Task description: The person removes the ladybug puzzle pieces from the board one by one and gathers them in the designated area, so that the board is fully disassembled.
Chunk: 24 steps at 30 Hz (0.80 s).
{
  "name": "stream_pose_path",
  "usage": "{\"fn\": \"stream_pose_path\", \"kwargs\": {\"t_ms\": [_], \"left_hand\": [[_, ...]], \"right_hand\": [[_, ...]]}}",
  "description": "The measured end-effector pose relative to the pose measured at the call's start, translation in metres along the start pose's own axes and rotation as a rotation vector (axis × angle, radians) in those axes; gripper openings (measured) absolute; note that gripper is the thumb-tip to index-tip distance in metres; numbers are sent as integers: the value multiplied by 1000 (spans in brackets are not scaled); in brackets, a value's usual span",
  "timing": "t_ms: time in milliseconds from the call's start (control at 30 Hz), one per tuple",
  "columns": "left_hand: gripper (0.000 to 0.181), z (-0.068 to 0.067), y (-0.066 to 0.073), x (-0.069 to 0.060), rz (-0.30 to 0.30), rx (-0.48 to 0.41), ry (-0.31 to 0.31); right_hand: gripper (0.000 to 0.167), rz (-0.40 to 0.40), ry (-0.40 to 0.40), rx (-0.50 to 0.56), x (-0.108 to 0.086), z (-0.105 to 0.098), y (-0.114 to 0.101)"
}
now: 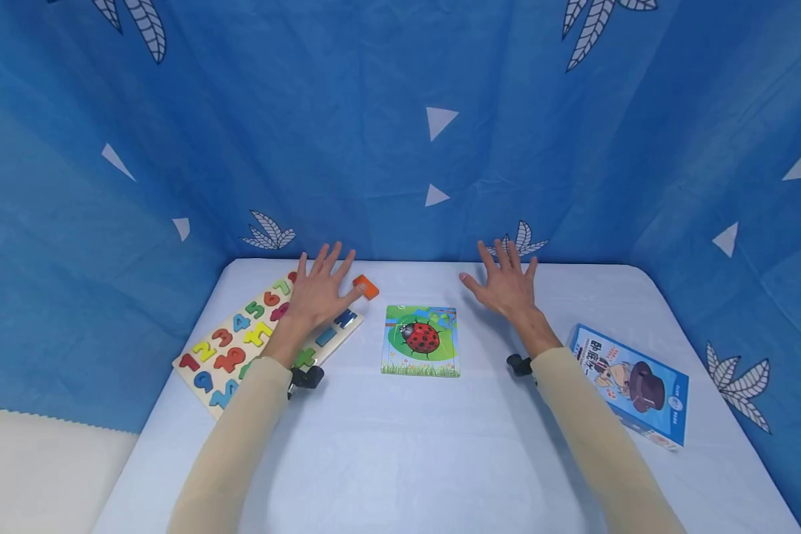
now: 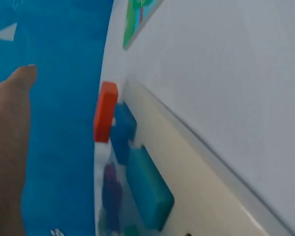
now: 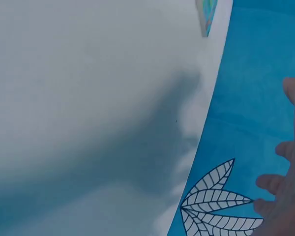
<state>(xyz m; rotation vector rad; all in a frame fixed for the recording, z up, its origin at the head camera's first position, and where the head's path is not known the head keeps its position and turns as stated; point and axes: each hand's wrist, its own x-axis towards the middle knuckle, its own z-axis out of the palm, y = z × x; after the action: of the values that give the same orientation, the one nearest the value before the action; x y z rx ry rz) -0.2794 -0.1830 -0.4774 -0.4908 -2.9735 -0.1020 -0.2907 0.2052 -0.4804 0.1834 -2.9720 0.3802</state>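
Note:
My left hand (image 1: 320, 295) is spread above the right part of a wooden number board (image 1: 200, 371), fingers straight and holding nothing. Close to its thumb lies an orange block (image 1: 367, 287), which also shows in the left wrist view beside blue pieces (image 2: 148, 189) on the board. My right hand (image 1: 507, 285) hovers over the far right of the table, fingers fanned out, and grips nothing; its shadow falls on the white cloth in the right wrist view. Between the hands a square ladybug puzzle (image 1: 420, 341) lies flat, face up.
To the right, a blue box (image 1: 630, 386) with a cartoon figure and a hat lies at an angle near my right forearm. The white table (image 1: 400, 460) ends at a blue curtain (image 1: 374, 148) behind and on both sides. Each wrist wears a small black camera.

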Motion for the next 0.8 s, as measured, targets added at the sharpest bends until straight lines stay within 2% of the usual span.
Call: {"fn": "stream_pose_path", "kwargs": {"t_ms": [133, 267, 400, 500, 600, 800], "left_hand": [[83, -7, 17, -7, 142, -63, -7], [80, -7, 37, -19, 298, -138, -61], [77, 0, 54, -30, 410, -174, -127], [75, 5, 65, -35, 453, -191, -175], [75, 9, 74, -38, 461, -191, -234], [77, 18, 85, -41, 475, -167, -308]], "right_hand": [[84, -27, -33, 168, -7, -4, -4], [74, -61, -95, 375, -17, -7, -9], [58, -99, -175, 462, -26, -4, -14], [46, -129, -235, 481, -33, 0, -18], [38, -140, -299, 498, -39, 5, -22], [35, -119, -380, 484, -46, 11, -29]]}}
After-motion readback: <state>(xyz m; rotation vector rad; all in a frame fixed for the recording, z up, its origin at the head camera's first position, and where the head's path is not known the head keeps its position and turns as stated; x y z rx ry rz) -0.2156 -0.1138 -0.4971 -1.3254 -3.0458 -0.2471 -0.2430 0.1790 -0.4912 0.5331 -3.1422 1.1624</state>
